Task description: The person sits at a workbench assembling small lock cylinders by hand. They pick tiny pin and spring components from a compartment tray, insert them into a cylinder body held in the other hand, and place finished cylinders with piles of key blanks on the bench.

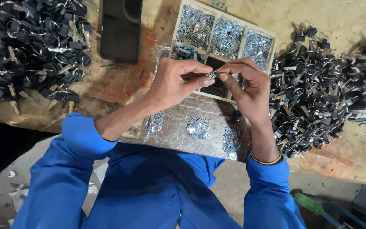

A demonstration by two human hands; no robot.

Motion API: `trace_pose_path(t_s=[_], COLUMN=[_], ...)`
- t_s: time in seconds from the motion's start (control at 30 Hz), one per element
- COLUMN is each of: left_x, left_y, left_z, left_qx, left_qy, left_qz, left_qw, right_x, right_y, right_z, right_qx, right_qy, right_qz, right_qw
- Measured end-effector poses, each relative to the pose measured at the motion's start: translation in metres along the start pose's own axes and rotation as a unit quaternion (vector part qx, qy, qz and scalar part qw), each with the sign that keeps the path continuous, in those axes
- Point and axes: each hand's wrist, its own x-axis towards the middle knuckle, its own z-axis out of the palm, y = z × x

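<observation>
My left hand (175, 82) and my right hand (246, 87) meet above the workbench, fingertips pinched together on a small silvery metal part (211, 74). Both hands hover over a wooden tray (182, 12) split into compartments full of small shiny metal pieces. Below the hands lies a clear plastic sheet (178, 131) with three little heaps of the same silvery pieces (198, 127). I wear blue sleeves and a gold bangle (267, 161) on the right wrist.
A big heap of black-headed keys on rings (30, 46) fills the top left; another heap (308, 89) lies at the right. A black rectangular object (120, 27) rests beside the tray. A green-handled tool (314, 208) lies low at the right.
</observation>
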Motion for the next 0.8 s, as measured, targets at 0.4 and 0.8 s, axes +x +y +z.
trace_pose_path(t_s=[0.4,0.8], left_x=[-0.004,-0.008], left_y=[-0.001,-0.001], left_z=[-0.002,-0.003], left_qx=[-0.006,-0.004], left_qy=[0.002,0.000], left_qz=[0.007,0.005], left_qw=[1.000,1.000], right_x=[-0.001,-0.007], right_y=[-0.010,-0.006], right_z=[0.005,0.013], right_qx=[-0.074,-0.076], right_qy=[-0.006,0.017], right_qz=[-0.012,-0.036], right_qw=[0.997,0.996])
